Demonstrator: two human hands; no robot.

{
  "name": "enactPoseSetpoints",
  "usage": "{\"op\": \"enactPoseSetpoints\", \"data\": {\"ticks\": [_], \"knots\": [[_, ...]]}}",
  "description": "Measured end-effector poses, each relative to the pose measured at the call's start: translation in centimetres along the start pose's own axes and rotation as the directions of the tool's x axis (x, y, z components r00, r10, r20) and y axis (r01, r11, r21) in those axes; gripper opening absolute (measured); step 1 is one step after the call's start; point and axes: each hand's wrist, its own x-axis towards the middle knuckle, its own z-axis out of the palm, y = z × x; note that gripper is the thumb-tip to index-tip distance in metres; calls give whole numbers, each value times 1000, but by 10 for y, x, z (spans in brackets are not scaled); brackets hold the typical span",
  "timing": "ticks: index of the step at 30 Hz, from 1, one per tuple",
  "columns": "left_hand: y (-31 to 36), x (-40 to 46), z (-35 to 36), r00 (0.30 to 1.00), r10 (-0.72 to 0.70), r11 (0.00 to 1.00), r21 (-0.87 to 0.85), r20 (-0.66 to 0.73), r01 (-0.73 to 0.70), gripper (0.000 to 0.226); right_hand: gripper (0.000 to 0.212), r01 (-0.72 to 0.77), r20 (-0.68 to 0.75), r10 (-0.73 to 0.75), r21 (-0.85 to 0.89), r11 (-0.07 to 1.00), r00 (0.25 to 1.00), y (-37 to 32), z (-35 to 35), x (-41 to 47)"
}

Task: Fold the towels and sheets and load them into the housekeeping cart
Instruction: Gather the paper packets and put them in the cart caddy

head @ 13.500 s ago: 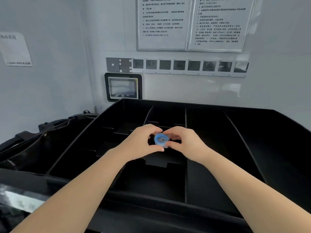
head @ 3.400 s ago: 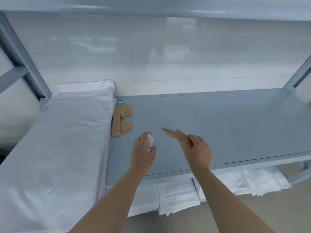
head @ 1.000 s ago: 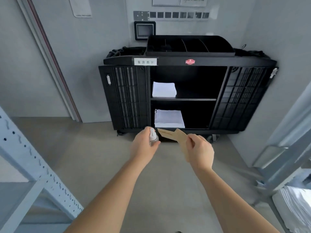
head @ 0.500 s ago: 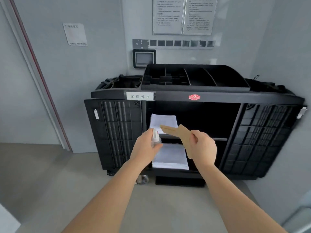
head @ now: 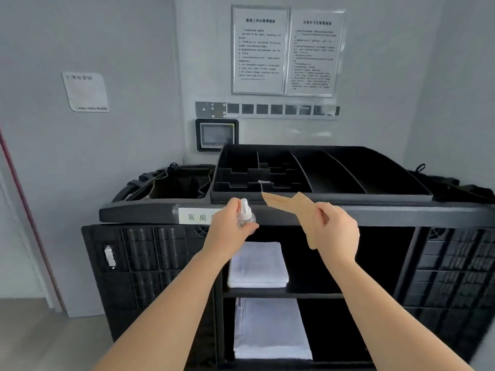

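The black housekeeping cart (head: pixel 150 212) stands straight ahead against the wall, doors open. A folded white towel stack (head: pixel 257 265) lies on its upper shelf and a larger folded white stack (head: pixel 272 329) on the lower shelf. My left hand (head: pixel 227 231) grips a small clear bottle with a white cap (head: pixel 245 214) in front of the cart's top edge. My right hand (head: pixel 336 236) holds several brown paper packets (head: pixel 290 204), fanned out toward the divided top tray (head: pixel 375 167).
A dark bag (head: pixel 179 183) hangs open at the cart's left end, another at the right end (head: pixel 460 186). A small wall screen (head: pixel 217 135) and framed notices (head: pixel 288 50) hang behind the cart. A door edge runs down the far left.
I have come closer to the cart, which now fills the view. Both hands stay raised with the bottle and packets and now sit level with the cart's top edge.
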Motion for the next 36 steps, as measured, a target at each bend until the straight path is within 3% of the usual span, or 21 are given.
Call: {"op": "enactPoseSetpoints", "data": {"ticks": [9, 21, 30, 36], "knots": [[-31, 152, 24, 995, 99, 995, -17, 21, -99, 29, 17, -51, -72, 53, 32, 998, 996, 17, 73, 115], [-46, 288, 117, 982, 184, 983, -20, 44, -184, 37, 23, 17, -173, -5, 67, 998, 985, 83, 140, 244], [-61, 373, 201, 989, 103, 993, 50, 104, -109, 36, 21, 24, -164, -8, 93, 995, 986, 137, 175, 330], [-82, 400, 240, 973, 50, 996, 66, 226, -67, 36, 23, -6, -139, 15, 67, 998, 990, 154, 198, 354]]}}
